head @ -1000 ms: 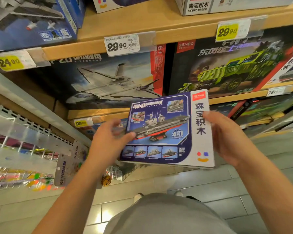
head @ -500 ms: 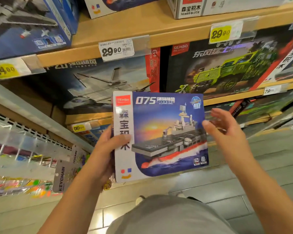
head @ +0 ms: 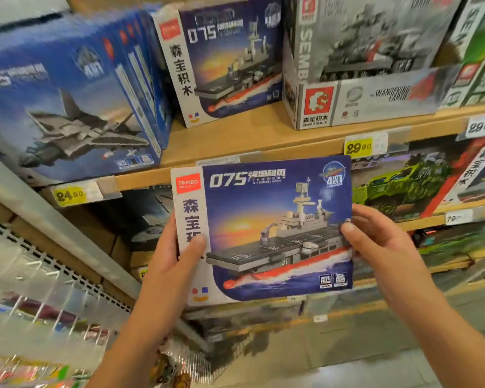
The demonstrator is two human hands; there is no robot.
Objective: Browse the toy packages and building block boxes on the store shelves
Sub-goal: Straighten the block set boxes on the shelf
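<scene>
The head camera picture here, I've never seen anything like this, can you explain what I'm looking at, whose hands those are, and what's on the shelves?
There is no machine here. A person wears a wide-angle camera on the head, looking forward and down, so the hands are the wearer's own. The left hand and right hand grip the two side edges of a flat blue 075 warship box, front side facing the camera. Behind it are wooden store shelves. On the upper shelf stand a matching 075 box, blue fighter jet boxes to its left, and a grey Sembo display carton to its right. Yellow price tags sit on the shelf edges. A green truck box is one shelf lower.
</scene>
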